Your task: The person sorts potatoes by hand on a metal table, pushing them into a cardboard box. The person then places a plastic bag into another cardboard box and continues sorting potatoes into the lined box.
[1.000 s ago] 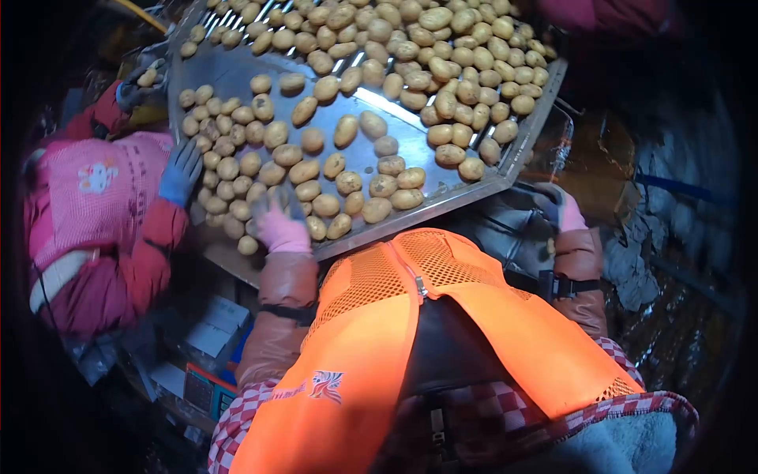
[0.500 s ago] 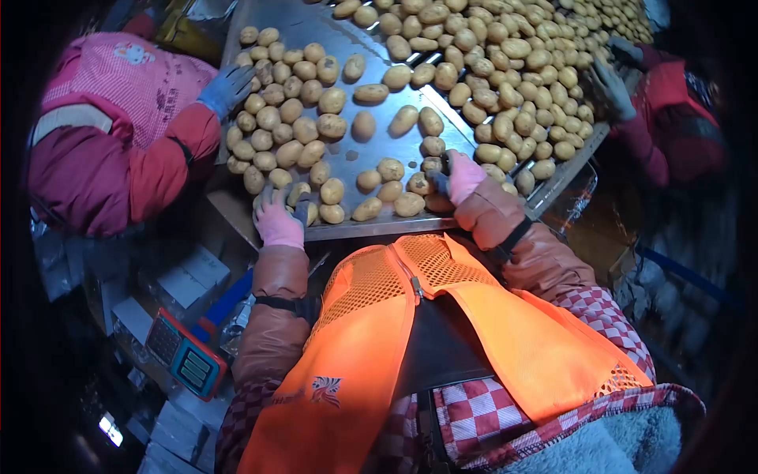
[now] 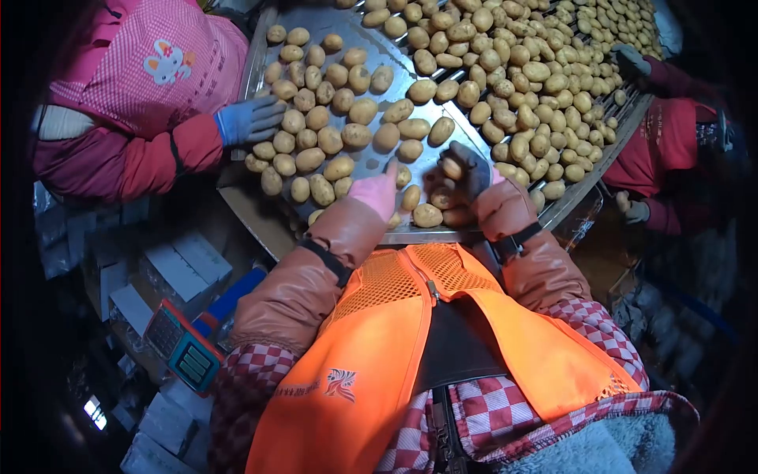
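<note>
Yellow-brown potatoes lie loose on a metal table in front of me. My left hand, in a pink-cuffed glove, reaches over the near part of the metal with a finger stretched out. It is beside a few potatoes, and the rest of its fingers are partly hidden. To its right, my right hand wears a dark glove with a pink cuff. Its fingers curl round a potato. More potatoes rest below that hand by the table's near edge.
A dense heap of potatoes covers slats at the back right. At left, a co-worker's blue-gloved hand touches potatoes; at right, another person's gloved hands show. Cardboard boxes and a red-framed scale display stand lower left.
My left hand has moved right from the near left corner toward the middle. My right hand now has a potato in its fingers. The left co-worker has leaned in, hand flatter.
</note>
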`<action>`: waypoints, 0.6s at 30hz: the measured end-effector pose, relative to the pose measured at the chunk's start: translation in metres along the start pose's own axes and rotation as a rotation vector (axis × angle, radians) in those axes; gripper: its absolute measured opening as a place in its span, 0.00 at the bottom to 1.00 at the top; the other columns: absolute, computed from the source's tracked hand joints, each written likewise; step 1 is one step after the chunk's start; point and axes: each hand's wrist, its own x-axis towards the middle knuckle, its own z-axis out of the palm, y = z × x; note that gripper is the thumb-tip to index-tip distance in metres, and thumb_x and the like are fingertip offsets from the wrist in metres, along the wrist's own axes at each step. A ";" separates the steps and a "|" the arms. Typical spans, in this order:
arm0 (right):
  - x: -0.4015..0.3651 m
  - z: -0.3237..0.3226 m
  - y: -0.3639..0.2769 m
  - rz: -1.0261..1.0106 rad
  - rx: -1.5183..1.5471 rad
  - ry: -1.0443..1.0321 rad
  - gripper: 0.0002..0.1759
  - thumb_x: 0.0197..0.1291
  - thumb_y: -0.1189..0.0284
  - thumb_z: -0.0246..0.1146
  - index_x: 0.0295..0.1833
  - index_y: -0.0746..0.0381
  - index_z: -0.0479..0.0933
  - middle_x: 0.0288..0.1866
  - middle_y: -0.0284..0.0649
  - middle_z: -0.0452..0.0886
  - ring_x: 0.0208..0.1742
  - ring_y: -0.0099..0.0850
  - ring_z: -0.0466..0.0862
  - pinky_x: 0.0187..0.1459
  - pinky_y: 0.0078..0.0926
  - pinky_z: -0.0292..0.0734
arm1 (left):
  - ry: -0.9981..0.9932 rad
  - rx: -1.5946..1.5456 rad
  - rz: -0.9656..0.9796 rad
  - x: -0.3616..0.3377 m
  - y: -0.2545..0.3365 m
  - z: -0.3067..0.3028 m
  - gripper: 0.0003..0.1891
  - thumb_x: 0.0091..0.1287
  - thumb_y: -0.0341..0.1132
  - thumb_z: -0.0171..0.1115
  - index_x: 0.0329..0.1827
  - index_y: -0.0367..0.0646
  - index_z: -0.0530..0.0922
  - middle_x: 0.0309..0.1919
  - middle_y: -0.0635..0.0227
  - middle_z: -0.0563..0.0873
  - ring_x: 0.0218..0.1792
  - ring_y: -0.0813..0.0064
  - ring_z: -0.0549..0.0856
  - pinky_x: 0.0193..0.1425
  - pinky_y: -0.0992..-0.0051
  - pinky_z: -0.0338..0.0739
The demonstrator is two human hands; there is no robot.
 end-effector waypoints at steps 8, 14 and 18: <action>-0.009 -0.039 0.031 -0.749 -0.950 -0.608 0.31 0.66 0.66 0.62 0.73 0.62 0.65 0.57 0.43 0.78 0.59 0.36 0.80 0.59 0.33 0.77 | 0.129 -0.655 0.126 -0.014 -0.018 -0.030 0.23 0.66 0.31 0.69 0.63 0.37 0.77 0.52 0.56 0.87 0.52 0.72 0.86 0.60 0.73 0.79; -0.098 -0.016 0.015 -0.179 -0.214 -0.294 0.32 0.63 0.62 0.64 0.71 0.61 0.68 0.47 0.35 0.79 0.40 0.27 0.79 0.44 0.24 0.76 | 0.517 -0.502 0.009 0.093 -0.067 -0.121 0.23 0.68 0.52 0.65 0.59 0.49 0.82 0.59 0.48 0.82 0.57 0.51 0.83 0.61 0.58 0.76; -0.195 -0.081 0.019 -0.234 -0.440 0.273 0.24 0.63 0.61 0.66 0.63 0.58 0.77 0.39 0.30 0.81 0.36 0.19 0.78 0.34 0.16 0.71 | 0.605 0.061 0.083 0.143 -0.035 -0.046 0.39 0.64 0.63 0.63 0.75 0.55 0.68 0.78 0.55 0.60 0.75 0.46 0.64 0.75 0.51 0.64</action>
